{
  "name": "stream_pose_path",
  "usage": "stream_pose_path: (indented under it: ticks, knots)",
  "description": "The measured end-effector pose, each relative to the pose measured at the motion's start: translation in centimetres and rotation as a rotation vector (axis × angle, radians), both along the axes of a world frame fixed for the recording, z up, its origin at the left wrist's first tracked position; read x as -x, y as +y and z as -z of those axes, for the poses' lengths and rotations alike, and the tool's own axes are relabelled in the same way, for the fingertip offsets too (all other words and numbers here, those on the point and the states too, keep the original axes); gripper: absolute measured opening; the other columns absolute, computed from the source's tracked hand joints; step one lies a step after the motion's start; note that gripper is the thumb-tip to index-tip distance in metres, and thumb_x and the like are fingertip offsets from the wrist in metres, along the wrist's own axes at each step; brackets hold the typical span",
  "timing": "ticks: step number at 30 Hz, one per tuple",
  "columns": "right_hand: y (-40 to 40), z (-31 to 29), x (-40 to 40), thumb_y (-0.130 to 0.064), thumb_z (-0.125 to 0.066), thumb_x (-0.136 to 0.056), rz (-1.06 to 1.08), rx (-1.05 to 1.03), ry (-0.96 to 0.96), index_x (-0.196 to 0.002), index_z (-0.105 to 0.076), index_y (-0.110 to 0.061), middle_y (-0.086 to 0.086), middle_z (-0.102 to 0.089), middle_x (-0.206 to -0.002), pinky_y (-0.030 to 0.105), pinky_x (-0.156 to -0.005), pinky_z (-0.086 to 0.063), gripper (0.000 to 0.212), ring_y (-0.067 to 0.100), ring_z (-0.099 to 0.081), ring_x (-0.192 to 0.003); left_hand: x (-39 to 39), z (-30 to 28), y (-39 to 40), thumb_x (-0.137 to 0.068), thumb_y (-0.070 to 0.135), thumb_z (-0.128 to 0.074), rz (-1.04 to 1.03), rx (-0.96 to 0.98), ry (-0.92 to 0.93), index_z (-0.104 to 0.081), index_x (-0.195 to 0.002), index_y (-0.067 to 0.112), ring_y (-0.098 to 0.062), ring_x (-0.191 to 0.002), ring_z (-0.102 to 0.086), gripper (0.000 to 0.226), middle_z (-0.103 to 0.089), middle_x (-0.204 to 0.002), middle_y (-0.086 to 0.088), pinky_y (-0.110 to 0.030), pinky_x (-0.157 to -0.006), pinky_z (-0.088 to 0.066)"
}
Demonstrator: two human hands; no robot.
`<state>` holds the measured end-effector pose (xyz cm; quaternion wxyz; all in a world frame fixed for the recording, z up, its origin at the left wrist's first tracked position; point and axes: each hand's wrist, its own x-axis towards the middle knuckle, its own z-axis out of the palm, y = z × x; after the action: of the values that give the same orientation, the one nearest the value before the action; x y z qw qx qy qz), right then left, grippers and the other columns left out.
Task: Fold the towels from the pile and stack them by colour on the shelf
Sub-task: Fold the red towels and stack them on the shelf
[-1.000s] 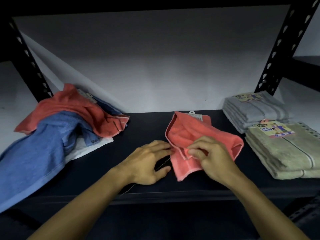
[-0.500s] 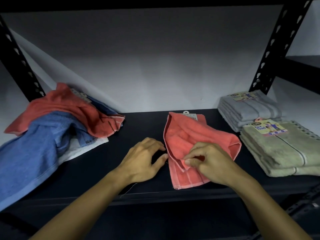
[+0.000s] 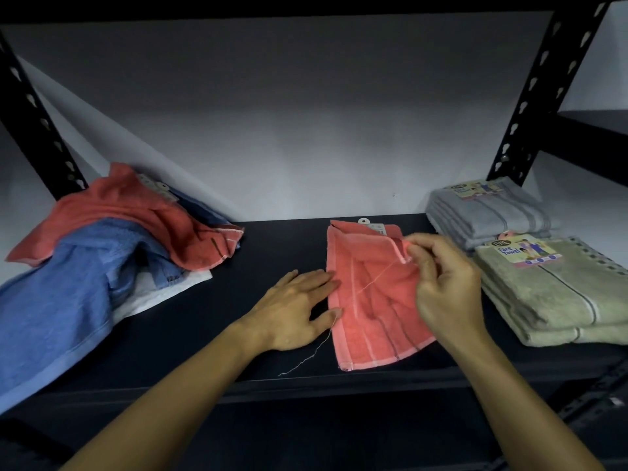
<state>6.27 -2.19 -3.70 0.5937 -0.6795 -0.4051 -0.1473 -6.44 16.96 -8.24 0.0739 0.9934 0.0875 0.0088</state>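
Observation:
A coral towel [image 3: 370, 300] lies partly folded on the dark shelf [image 3: 272, 239] in the middle. My right hand [image 3: 445, 283] pinches its upper right corner, lifted a little off the cloth. My left hand [image 3: 299, 311] rests flat with fingertips on the towel's left edge. A loose thread [image 3: 306, 358] trails from that edge across the shelf. The unfolded pile sits at the left: a coral towel [image 3: 142, 212] over a blue towel [image 3: 61, 300] and a white one [image 3: 163, 290].
At the right stand two folded stacks, grey towels [image 3: 489, 212] behind and green towels [image 3: 557, 294] in front, both with paper labels. Black perforated uprights [image 3: 543, 96] frame the shelf on both sides. A white wall closes the back.
My right hand has drawn the towel's corner up and to the right, spreading the bunched cloth flatter. My left hand shifted onto the towel's left edge.

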Motion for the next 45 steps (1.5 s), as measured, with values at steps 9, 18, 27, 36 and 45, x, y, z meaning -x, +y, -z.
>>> stream_pose_path:
  ticks: [9, 18, 27, 36, 45]
  knots:
    - [-1.8, 3.1, 2.0, -0.005, -0.065, -0.087, -0.102, 0.723, -0.382, -0.099, -0.072, -0.026, -0.014, -0.063, -0.092, 0.033, -0.067, -0.052, 0.025, 0.009, -0.052, -0.088, 0.0, 0.1, 0.2, -0.097, 0.064, -0.030, -0.035, 0.059, -0.002, -0.022, -0.156, 0.028, -0.004, -0.150, -0.008, 0.070, -0.016, -0.164, 0.009, -0.034, -0.124, -0.003]
    - [-2.9, 2.6, 3.0, -0.044, -0.057, -0.088, -0.091, 0.631, -0.807, -0.107, -0.069, -0.022, -0.005, -0.057, -0.100, 0.029, -0.087, -0.039, 0.032, 0.016, -0.050, -0.093, -0.4, -0.6, 1.9, -0.096, 0.061, -0.042, -0.027, 0.098, -0.065, -0.033, -0.152, 0.029, -0.005, -0.148, -0.014, 0.065, -0.022, -0.162, 0.011, -0.037, -0.122, -0.021]
    - [-2.9, 3.1, 2.2, -0.042, -0.046, -0.088, -0.344, 0.861, -0.653, -0.100, -0.073, -0.030, -0.018, -0.058, -0.091, 0.021, -0.069, -0.048, 0.032, 0.002, -0.051, -0.081, -0.6, -0.2, 2.2, -0.095, 0.062, -0.043, -0.014, 0.156, -0.015, -0.032, -0.153, 0.030, -0.004, -0.149, -0.009, 0.067, -0.018, -0.163, 0.011, -0.031, -0.123, -0.003]
    - [-2.6, 2.6, 3.3, -0.030, -0.054, -0.096, -0.277, 0.641, -0.361, -0.103, -0.072, -0.026, -0.020, -0.059, -0.093, 0.022, -0.070, -0.050, 0.020, -0.001, -0.052, -0.088, -0.8, -0.8, 3.0, -0.079, 0.079, -0.050, -0.067, 0.207, 0.001, -0.038, -0.148, 0.038, -0.005, -0.146, -0.019, 0.082, -0.026, -0.159, 0.015, -0.040, -0.120, -0.023]
    - [-2.3, 4.2, 6.0, -0.001, -0.076, -0.066, -0.181, 0.748, -0.707, -0.093, -0.072, -0.015, -0.005, -0.055, -0.081, 0.026, -0.054, -0.047, 0.030, 0.012, -0.051, -0.072, -0.7, 0.1, 3.2, -0.069, 0.087, -0.048, -0.075, 0.261, -0.090, -0.043, -0.143, 0.037, -0.004, -0.144, -0.025, 0.090, -0.033, -0.156, 0.015, -0.041, -0.118, -0.028]
